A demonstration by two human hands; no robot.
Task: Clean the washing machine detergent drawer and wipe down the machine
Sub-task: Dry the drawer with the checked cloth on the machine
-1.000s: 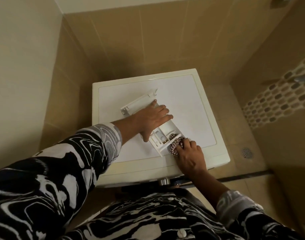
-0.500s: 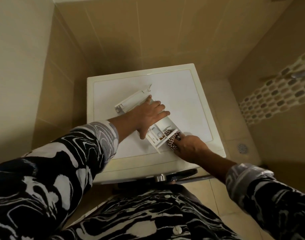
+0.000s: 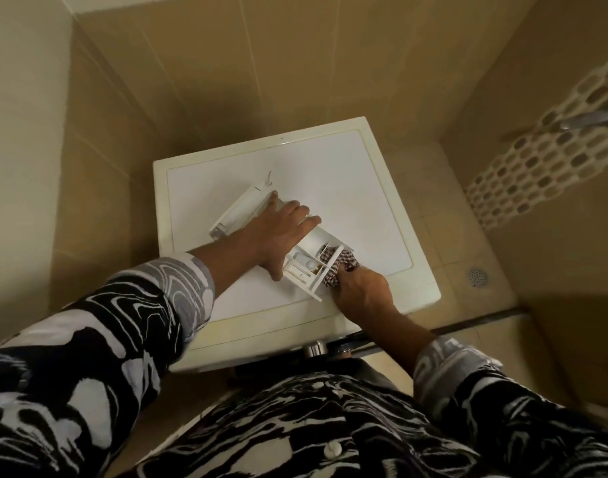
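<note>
Pressing the detergent drawer (image 3: 304,269), left hand (image 3: 278,231) lies spread; right hand (image 3: 363,293) grips cloth (image 3: 348,262).

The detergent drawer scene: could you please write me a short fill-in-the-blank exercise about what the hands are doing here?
1. The detergent drawer lies on top of the white ____.
2. The right hand grips a checked ____ against the drawer's compartment end.
3. The left hand presses flat, fingers straight, on the ____.

Missing words: washing machine; cloth; drawer.
</note>
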